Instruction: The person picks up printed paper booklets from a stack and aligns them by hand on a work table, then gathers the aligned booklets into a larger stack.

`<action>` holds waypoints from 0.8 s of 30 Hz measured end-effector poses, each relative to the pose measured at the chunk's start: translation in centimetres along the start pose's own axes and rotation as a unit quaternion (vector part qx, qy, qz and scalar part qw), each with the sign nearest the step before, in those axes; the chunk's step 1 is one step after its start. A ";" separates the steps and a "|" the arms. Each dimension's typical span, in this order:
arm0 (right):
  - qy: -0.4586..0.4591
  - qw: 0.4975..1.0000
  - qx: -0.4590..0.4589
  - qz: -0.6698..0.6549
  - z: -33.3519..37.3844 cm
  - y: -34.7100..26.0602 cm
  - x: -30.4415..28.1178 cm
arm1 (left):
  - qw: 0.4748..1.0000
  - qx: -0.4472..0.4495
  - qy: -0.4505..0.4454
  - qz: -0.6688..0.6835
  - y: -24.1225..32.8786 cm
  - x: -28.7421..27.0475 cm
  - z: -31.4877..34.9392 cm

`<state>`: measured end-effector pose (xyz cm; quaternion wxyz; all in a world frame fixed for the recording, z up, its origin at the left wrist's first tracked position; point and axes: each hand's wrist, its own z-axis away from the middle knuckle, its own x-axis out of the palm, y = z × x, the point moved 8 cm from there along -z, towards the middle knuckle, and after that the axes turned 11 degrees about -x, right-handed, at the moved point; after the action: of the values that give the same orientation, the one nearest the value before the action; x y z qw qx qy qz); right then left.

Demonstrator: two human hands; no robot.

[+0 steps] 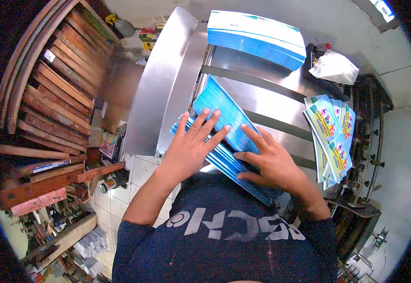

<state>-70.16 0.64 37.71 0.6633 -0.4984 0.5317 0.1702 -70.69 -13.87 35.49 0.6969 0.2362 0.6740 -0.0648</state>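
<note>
On the steel machine table (262,96), a fanned stack of blue printed sheets (224,118) is pressed down by both hands. The stack lies at the table's near edge, running diagonally from the middle of the table toward the person's chest, its lower end overhanging that edge. The left hand (193,144) is laid flat on the stack's left side, fingers spread wide and pointing away – nothing is gripped. The right hand (269,160) rests on the stack's right side, fingers splayed and slightly curled; whether the thumb hooks under the sheet edges cannot be told, since that corner is hidden by the hand itself.

Judged from the fanned edges, the step in hand looks like jogging or squaring the stack. The next move would call for both palms to be drawn inward together so the skewed edges are brought flush, without the overhanging end being let slip off the table.

At the far end of the table a second, squared pile of blue-edged sheets (257,37) is seen. To the table's right, loose colourful leaflets (330,132) are scattered – beyond them a white plastic bag (333,66). Left of the table, wooden slats (54,94) are racked.
</note>
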 end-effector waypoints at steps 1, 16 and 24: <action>-0.001 1.000 0.000 0.000 -0.1 -0.3 0.0 | 1.000 0.000 0.000 0.000 -0.1 0.1 0.0; 0.074 0.973 0.217 -0.026 -0.7 0.3 0.7 | 0.969 0.199 0.129 0.066 0.7 0.1 3.6; 0.146 0.929 0.335 -0.066 5.1 3.9 -1.7 | 0.942 0.293 0.099 0.131 2.6 -1.9 0.2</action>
<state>-71.03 7.22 37.00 0.7166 -0.3005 0.6144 -0.1366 -69.62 -12.10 37.95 0.5291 0.5213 0.6539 -0.1437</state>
